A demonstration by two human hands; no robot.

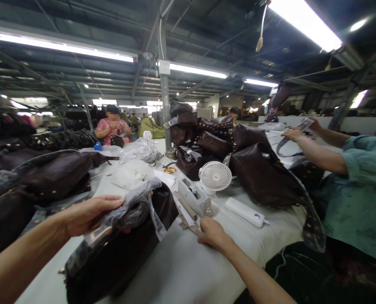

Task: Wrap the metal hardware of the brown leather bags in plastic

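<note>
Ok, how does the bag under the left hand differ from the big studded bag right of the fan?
The bag under the left hand has clear plastic over its top, while the studded bag lies bare. The left hand rests on the first bag; neither of the person's hands touches the studded bag. Both look dark brown and glossy.

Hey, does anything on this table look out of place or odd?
Yes, one thing: the studded dark brown leather strap of the large dark brown leather handbag droops over the edge of the white-covered worktable. It hangs loose towards the co-worker in the green shirt instead of lying on the table with the bag.
</note>
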